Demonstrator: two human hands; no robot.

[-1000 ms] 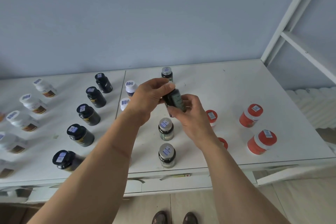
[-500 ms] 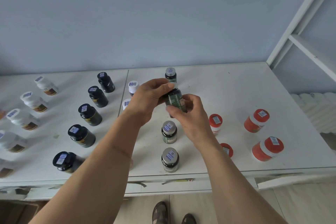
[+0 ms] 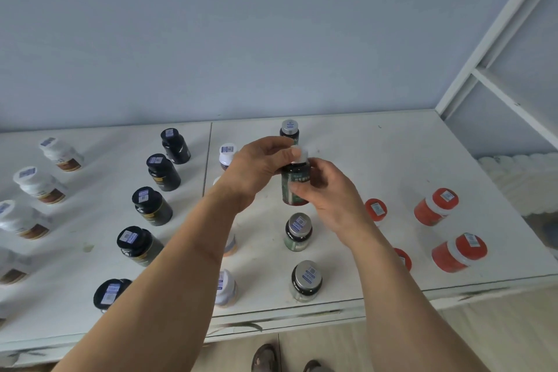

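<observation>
While the dark green bottle point(image 3: 294, 187) is held upright above the worktop point(image 3: 377, 154), its body is clasped by the right grip point(image 3: 329, 193) and its pale cap point(image 3: 300, 155) is pinched by the left grip point(image 3: 256, 166). Should the cap be twisted too sharply, the bottle could be wrenched loose and dropped onto the silver-capped bottles point(image 3: 297, 231) below.

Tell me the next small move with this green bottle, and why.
Probably lower the dark green bottle straight down onto the white table. It is upright, the left hand pinching its cap and the right hand gripping its body, above what looks like a gap between the far silver-capped bottle and the nearer silver-capped bottle.
</observation>
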